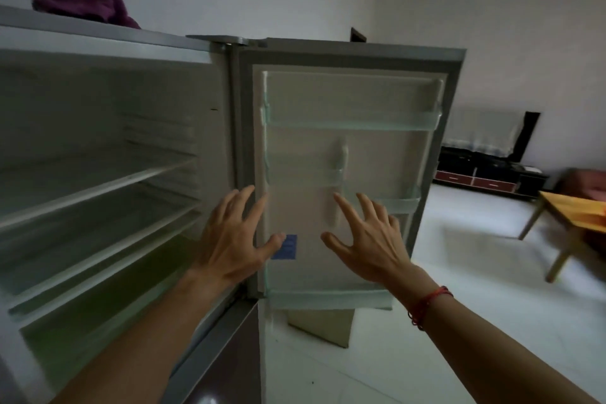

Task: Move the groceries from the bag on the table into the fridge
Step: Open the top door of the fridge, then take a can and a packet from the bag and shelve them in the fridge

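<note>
both hands (234,236) (367,239) spread, gripping nothing, fridge (108,147) shelves bare

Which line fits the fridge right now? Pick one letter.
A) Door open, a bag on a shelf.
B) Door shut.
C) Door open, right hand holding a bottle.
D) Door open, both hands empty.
D: the fridge door stands swung open, the left hand and right hand are spread with nothing in them, and no groceries show on the shelves.
</note>
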`<state>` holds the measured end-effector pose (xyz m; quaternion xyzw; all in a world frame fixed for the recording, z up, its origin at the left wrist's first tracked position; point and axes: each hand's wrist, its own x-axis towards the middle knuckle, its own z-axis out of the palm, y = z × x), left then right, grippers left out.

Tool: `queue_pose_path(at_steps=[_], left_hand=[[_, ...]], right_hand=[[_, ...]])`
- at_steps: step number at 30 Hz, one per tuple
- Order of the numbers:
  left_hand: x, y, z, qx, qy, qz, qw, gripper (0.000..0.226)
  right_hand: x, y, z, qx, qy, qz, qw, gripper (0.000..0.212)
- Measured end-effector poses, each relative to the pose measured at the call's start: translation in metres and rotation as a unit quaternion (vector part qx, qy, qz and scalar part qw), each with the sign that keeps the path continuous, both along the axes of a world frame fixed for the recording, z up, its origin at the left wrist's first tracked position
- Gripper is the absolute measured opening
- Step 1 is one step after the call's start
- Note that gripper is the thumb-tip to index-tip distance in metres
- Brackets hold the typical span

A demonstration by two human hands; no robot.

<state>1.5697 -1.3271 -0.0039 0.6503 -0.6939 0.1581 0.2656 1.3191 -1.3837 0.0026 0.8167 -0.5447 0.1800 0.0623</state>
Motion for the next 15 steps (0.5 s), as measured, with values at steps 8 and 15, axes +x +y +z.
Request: queue_pose_path(at_steps=[8, 15], left_hand=[[-0.067, -0.009, -0.017, 0.000, -0.026, -0.166, 0.986, 0.084], [-0.150, 0.007, -0.019, 0.004, -0.046, -0.286, 0.957, 0.086]], right_hand=[[-0.079, 0.077, -0.010, -0.002, 0.013, -0.168, 0.986, 0.095], [-0.147, 0.166, -0.011, -0.005, 0.004, -0.304, 0.953, 0.092]])
